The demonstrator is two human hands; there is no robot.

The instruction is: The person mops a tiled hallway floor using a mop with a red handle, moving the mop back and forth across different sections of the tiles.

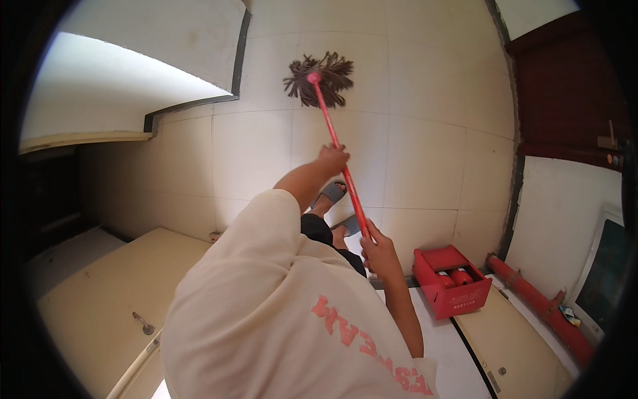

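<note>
A mop lies ahead of me, its dark string head (341, 75) spread on the tiled floor (423, 159). From a pink socket (313, 78), the red mop handle (353, 192) slants back towards my body. Partway down the shaft, my left hand (335, 159) is wrapped around it. My right hand (379, 252) grips the handle near its upper end, close to my waist. Below the handle are my feet in grey slippers (331, 193).
A red metal box (463, 299) with fire extinguishers (461, 276) stands at right. Beyond it runs a red pipe (538, 304) along the wall. A dark red door (568, 90) is at far right, a wall corner (234, 95) juts in at left, and a cream door (109, 299) stands lower left.
</note>
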